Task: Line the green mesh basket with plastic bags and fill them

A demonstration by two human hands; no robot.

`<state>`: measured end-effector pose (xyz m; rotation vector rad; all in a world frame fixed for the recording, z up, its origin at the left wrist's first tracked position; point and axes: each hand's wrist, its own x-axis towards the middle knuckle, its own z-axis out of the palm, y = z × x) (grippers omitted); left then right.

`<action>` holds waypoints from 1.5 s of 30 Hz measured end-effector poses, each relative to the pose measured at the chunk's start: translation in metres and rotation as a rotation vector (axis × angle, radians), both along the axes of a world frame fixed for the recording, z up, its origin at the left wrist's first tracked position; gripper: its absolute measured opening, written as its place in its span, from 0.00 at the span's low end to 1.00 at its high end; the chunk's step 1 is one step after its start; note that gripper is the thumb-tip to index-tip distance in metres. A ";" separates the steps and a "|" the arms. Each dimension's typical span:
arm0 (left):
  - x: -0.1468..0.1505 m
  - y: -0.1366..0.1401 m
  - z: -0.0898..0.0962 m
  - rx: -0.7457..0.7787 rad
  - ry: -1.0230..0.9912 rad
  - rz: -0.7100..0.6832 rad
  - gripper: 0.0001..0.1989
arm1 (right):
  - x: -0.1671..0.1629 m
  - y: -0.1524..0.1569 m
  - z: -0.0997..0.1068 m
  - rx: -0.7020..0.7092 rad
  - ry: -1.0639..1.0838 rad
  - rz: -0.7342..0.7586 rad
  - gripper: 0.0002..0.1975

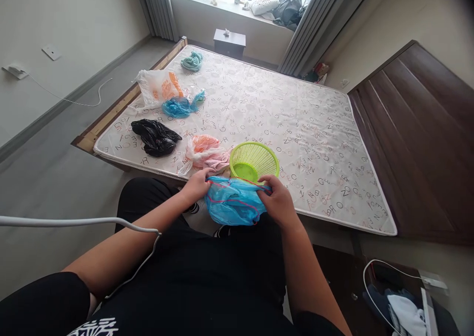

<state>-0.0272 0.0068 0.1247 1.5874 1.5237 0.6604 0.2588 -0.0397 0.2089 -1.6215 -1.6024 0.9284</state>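
A blue plastic bag (pixel 234 205) with a red drawstring hangs between my hands, just in front of the mattress edge. My left hand (pixel 197 185) pinches its rim on one side. On the other side, my right hand (pixel 277 197) grips the rim with thumb and fingers. What the bag holds, if anything, I cannot make out. Right behind it on the mattress stands a green plastic basket (pixel 255 153), its inside visible. A pinkish cloth in a clear and orange plastic bag (pixel 205 150) lies to the left of the basket.
The patterned mattress (pixel 296 143) carries a black plastic bag (pixel 155 137), a white and orange bag (pixel 158 86), another blue bag (pixel 178 107) and a teal cloth (pixel 192 61). A dark headboard (pixel 414 148) rises at right. A white cable (pixel 81 221) crosses my left arm.
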 end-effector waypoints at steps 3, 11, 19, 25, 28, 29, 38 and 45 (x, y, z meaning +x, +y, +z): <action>-0.028 0.008 0.006 0.068 0.121 0.049 0.25 | 0.033 0.003 -0.003 0.049 -0.267 -0.042 0.14; -0.036 0.003 0.023 0.026 -0.008 0.096 0.20 | 0.050 0.000 -0.033 0.019 -0.530 0.013 0.20; 0.008 -0.017 0.060 -0.118 -0.275 -0.073 0.16 | -0.040 0.002 -0.076 0.183 -0.452 0.221 0.39; -0.009 -0.013 0.074 0.054 -0.032 -0.194 0.17 | -0.023 0.026 -0.084 0.054 -0.319 0.102 0.23; -0.030 -0.004 0.065 0.052 0.069 -0.155 0.18 | 0.007 0.031 -0.075 0.031 -0.348 0.041 0.21; -0.036 -0.002 0.060 0.035 0.083 -0.136 0.17 | 0.015 0.031 -0.073 0.017 -0.356 0.025 0.20; -0.050 -0.004 0.020 -0.265 -0.278 0.108 0.18 | 0.066 0.023 -0.067 -0.431 0.154 0.058 0.17; -0.017 -0.020 0.009 -0.410 -0.622 0.195 0.22 | 0.019 0.011 -0.047 -0.291 0.909 -0.222 0.26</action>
